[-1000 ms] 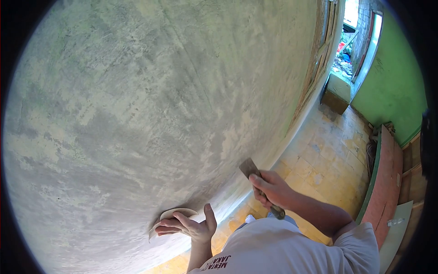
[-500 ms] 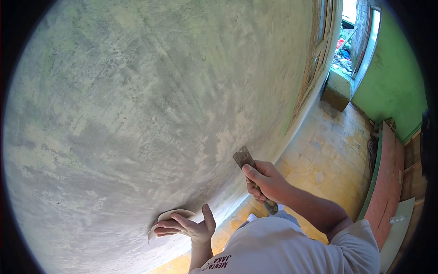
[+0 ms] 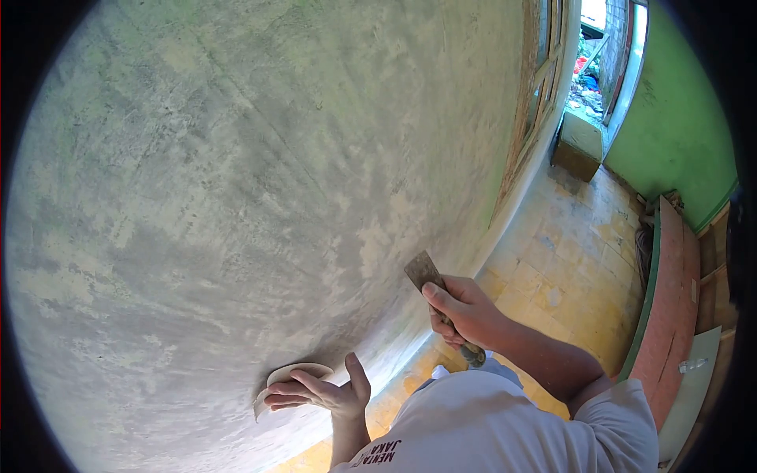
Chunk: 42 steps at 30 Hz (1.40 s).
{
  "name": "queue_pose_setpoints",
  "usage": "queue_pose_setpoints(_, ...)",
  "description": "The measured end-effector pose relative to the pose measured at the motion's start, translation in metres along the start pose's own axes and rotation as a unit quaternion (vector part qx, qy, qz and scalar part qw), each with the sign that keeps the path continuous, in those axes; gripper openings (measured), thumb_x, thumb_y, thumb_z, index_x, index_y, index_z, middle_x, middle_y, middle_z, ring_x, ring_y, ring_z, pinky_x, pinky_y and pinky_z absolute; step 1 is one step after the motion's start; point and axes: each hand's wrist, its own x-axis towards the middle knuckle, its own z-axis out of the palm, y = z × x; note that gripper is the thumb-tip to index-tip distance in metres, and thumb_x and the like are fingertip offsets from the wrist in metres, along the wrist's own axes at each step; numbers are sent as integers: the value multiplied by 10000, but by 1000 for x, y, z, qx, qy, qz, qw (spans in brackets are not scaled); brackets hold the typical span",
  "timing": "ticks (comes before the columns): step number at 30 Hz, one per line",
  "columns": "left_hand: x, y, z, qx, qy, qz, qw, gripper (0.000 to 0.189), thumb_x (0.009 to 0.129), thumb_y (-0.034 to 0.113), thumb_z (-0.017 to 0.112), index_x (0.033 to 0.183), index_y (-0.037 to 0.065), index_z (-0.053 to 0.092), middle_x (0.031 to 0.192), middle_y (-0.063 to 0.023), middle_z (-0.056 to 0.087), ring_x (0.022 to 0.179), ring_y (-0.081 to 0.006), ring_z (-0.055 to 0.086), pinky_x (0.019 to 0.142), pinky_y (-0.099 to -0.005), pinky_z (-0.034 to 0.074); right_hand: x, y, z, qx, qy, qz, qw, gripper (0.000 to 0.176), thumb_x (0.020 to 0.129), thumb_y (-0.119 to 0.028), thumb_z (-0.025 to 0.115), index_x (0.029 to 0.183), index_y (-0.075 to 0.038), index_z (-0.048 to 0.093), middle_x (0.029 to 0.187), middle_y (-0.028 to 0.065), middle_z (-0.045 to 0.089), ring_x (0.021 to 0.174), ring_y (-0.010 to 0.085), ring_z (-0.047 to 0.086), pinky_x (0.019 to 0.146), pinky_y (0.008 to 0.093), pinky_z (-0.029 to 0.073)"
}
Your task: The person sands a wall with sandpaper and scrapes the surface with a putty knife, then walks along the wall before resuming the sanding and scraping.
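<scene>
My right hand [image 3: 467,309] is wrapped round the handle of a putty knife [image 3: 421,269], thumb along its upper side. Its worn, stained blade points up and to the left, overlapping the wall in the view. Lower on the left, my left hand [image 3: 341,396] has its fingers over a pale, thin, curved sheet [image 3: 312,369] that lies against the wall, with the thumb held up away from it. The fingers cover much of this sheet. Patchy grey and cream plaster, with faint green showing through, covers the wall [image 3: 236,197].
Yellowish floor tiles [image 3: 552,272] run along the wall's foot. A wooden window frame [image 3: 530,118] is set in the wall. At the far end, a box-like block [image 3: 579,146] stands by a doorway. Pinkish boards [image 3: 670,315] lean at the right near a green wall [image 3: 678,118].
The camera view has shifted slightly. Both hands keep nearly the same pose; the left hand and its pale sheet appear a few pixels further left.
</scene>
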Motion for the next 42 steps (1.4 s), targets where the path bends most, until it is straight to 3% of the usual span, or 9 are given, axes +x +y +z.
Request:
queue_pose_setpoints(4, 2, 0, 1, 3, 11, 3, 1000, 894, 853, 422, 552, 1467, -1, 59, 1507, -271, -87, 1369, -410, -227, 1022, -583, -196, -2, 13, -2, 1, -35, 30, 999, 348, 978, -365, 446, 770, -86, 421, 496, -13, 410, 356, 58, 363, 342, 234, 344)
queue_pose_setpoints(13, -2, -1, 0, -2, 5, 4, 1000, 899, 846, 436, 557, 1466, -2, 75, 1505, -278, -87, 1372, -409, -220, 1021, -589, -193, -1, -16, 2, -20, -40, -32, 998, 339, 975, -385, 444, 807, -92, 415, 529, 19, 438, 388, 81, 394, 368, 248, 348)
queue_pose_setpoints(19, -3, 0, 1, -3, 4, -5, 1000, 898, 850, 447, 544, 1467, 3, 66, 1500, -286, -94, 1371, -413, -218, 1022, -589, -193, 5, 4, 0, -20, -8, 43, 999, 345, 977, -385, 442, 806, -86, 414, 520, 15, 432, 385, 78, 390, 366, 246, 345)
queue_pose_setpoints(21, -3, -1, 2, -5, 4, -7, 1000, 896, 852, 447, 540, 1468, 5, 64, 1500, -285, -97, 1372, -413, -214, 1025, -585, -191, 8, -5, 6, 1, -19, -9, 1000, 356, 977, -373, 441, 773, -81, 426, 502, -12, 407, 363, 67, 383, 340, 236, 336)
queue_pose_setpoints(30, -2, 1, 0, 0, 11, -4, 1000, 847, 875, 426, 516, 1464, -4, 85, 1500, -288, -85, 1382, -395, -198, 1039, -574, -179, 2, -1, 1, -75, -36, -1, 997, 374, 979, -404, 421, 788, -83, 433, 518, 6, 440, 384, 74, 414, 369, 228, 358)
queue_pose_setpoints(34, -4, 0, 0, 0, 5, -8, 1000, 844, 879, 428, 512, 1463, -5, 85, 1500, -292, -72, 1381, -400, -197, 1042, -564, -180, 10, -31, 11, -45, -45, -84, 994, 385, 968, -398, 445, 744, -85, 437, 484, -11, 418, 357, 69, 406, 337, 242, 350)
queue_pose_setpoints(38, -3, 0, -1, 5, 3, -3, 1000, 845, 881, 429, 509, 1460, -16, 84, 1498, -297, -68, 1376, -416, -198, 1039, -566, -185, 2, -8, 8, -54, -31, -51, 997, 383, 969, -413, 439, 760, -92, 435, 501, -4, 430, 367, 75, 413, 340, 245, 356)
queue_pose_setpoints(40, -3, 0, 0, 0, 9, 0, 1000, 840, 882, 425, 507, 1458, -20, 88, 1498, -299, -64, 1375, -418, -197, 1039, -565, -186, -3, 19, 2, 94, -8, 48, 994, 358, 967, -424, 446, 808, -103, 434, 544, 15, 446, 397, 102, 424, 383, 272, 380)
queue_pose_setpoints(42, -3, -1, 0, -4, 15, 3, 1000, 836, 883, 422, 505, 1457, -24, 93, 1497, -301, -60, 1375, -419, -196, 1039, -564, -187, -8, 41, -6, 167, -9, 63, 984, 339, 965, -422, 452, 831, -111, 434, 569, 25, 456, 417, 117, 431, 411, 288, 389)
